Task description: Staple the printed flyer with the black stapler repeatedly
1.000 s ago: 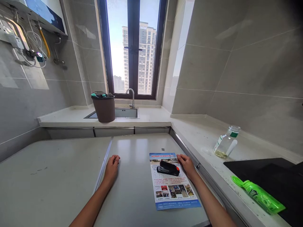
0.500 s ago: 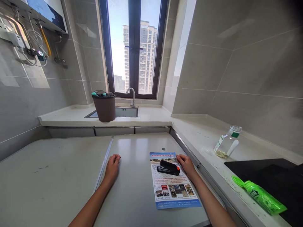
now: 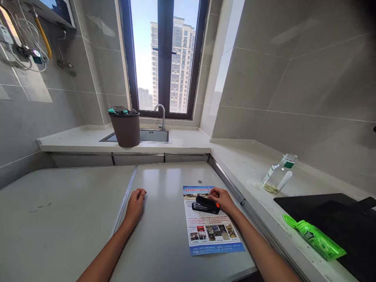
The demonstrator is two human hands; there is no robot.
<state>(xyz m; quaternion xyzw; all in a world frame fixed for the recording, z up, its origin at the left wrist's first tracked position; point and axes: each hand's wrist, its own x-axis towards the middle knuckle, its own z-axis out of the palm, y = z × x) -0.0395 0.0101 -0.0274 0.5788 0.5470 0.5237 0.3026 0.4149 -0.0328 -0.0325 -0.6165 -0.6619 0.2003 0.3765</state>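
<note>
Right hand over flyer's upper right edge, fingers bent at stapler's red-tipped end; cannot tell if clamped on it. Stapler lies across flyer's upper half. Staples just beyond flyer's top edge. Left hand on table, left of flyer, fingers curled together. Green bottle, jar right of flyer.

Smooth paper flyer, plastic-looking stapler, smooth glossy tabletop, shiny metal faucet, clear glass jar
</note>
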